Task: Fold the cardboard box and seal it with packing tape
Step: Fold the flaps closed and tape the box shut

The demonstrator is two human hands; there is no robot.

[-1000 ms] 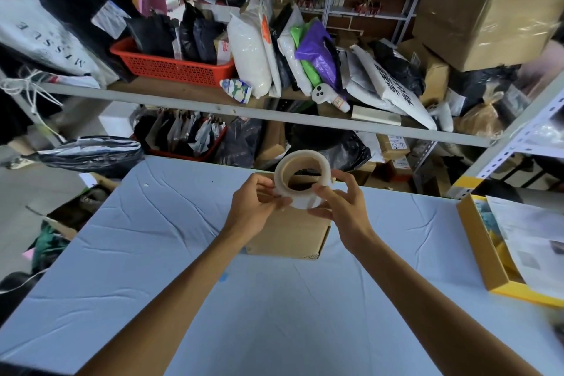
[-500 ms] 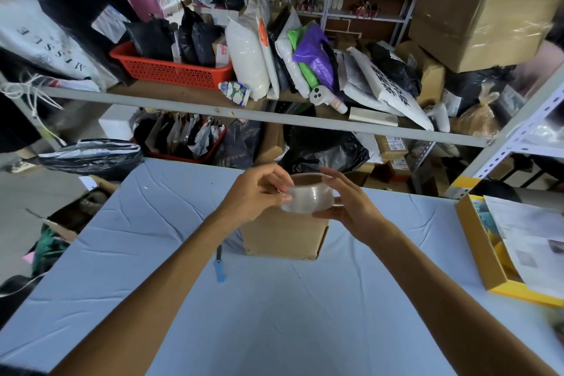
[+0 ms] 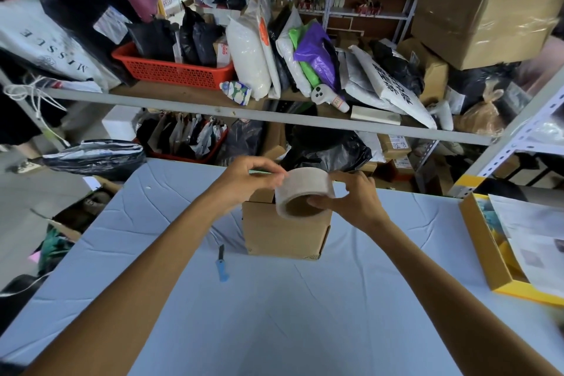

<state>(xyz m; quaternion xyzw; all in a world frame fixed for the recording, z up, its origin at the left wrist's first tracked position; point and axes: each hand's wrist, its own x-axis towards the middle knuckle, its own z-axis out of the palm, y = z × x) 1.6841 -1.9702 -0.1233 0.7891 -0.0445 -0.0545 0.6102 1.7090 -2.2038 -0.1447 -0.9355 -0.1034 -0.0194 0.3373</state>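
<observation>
- The tape roll (image 3: 303,197) is now tilting, its open core facing the camera, where half a second ago it was lying flatter.
- Both hands are holding it just above the cardboard box (image 3: 285,230); the right hand (image 3: 355,200) is curling around its side, while the left hand (image 3: 248,178) is pinching at its upper rim, probably seeking the tape's end.
- The box is standing on the counter (image 3: 274,314), plain brown, directly beyond the hands.
- A blue utility knife (image 3: 222,264) is lying left of it.

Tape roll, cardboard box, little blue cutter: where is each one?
tape roll (image 3: 308,189), head view, outer band.
cardboard box (image 3: 283,235), head view, front wall.
blue cutter (image 3: 222,267), head view, handle.
</observation>
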